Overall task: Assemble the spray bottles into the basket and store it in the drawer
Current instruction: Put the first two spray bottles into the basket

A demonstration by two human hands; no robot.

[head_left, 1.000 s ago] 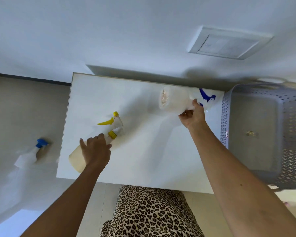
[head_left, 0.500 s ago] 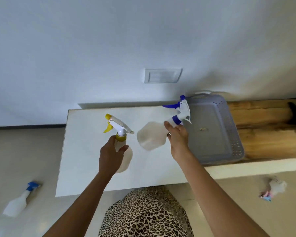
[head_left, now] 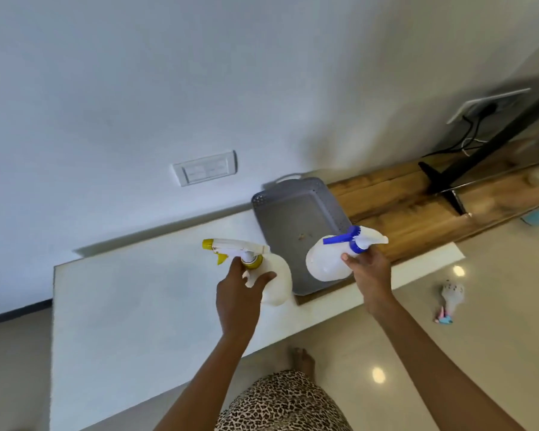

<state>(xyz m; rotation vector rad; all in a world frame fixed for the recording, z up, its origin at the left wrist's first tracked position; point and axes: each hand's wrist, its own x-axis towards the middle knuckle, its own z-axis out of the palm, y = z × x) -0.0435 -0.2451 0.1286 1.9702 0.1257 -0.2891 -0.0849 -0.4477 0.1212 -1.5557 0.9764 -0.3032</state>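
My left hand point(head_left: 238, 293) grips a white spray bottle with a yellow trigger head point(head_left: 274, 275) by its neck, just left of the grey perforated basket point(head_left: 293, 194). My right hand point(head_left: 369, 269) holds a second white spray bottle with a blue trigger head point(head_left: 324, 262) by the neck, lifted over the basket's near right corner. The basket sits where the white table point(head_left: 131, 306) meets a wooden surface point(head_left: 417, 219), and holds only a small scrap.
A wall with a switch plate point(head_left: 206, 168) runs behind the table. A black stand point(head_left: 448, 178) and cables sit on the wooden surface at right. A small toy-like object point(head_left: 450, 298) lies on the glossy floor. My foot point(head_left: 302, 359) is near the table's front edge.
Both hands have carried their bottles to the right, toward the basket. The blue-headed bottle now hangs over the basket. The view has swung right, and the bottle on the floor has left the frame.
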